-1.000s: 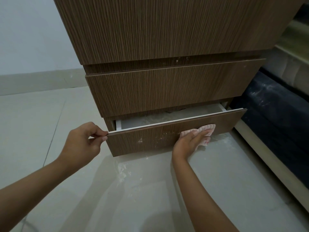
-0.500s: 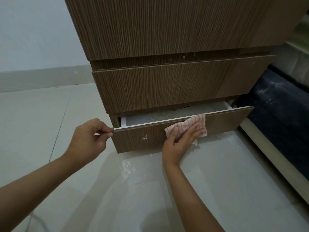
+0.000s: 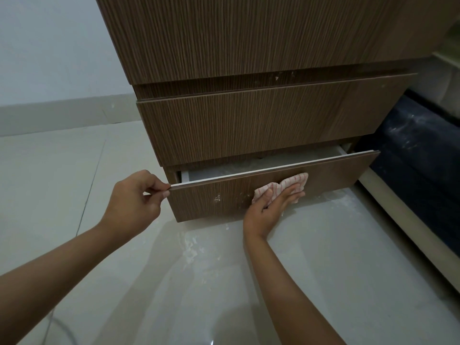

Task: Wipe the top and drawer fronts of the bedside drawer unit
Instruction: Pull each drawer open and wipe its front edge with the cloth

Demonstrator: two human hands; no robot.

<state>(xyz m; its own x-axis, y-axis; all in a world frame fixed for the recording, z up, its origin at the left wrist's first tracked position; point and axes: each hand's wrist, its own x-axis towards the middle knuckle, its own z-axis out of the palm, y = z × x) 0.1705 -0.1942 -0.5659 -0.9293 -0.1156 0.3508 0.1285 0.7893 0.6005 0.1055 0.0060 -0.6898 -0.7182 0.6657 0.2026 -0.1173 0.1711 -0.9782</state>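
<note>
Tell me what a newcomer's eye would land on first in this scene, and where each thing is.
First, the right hand pressing a red-striped white cloth flat against the front of the bottom drawer, near its middle. Next, the left hand pinching that drawer's top left corner, the drawer pulled partly out. Then the white specks on the drawer front between the hands, and the whitish smears on the floor tiles just below.

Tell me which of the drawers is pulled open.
The bottom drawer: its front stands out from the unit, showing the pale inside. The left hand pinches its corner; the right hand presses a cloth on it. The middle drawer is shut.
</note>
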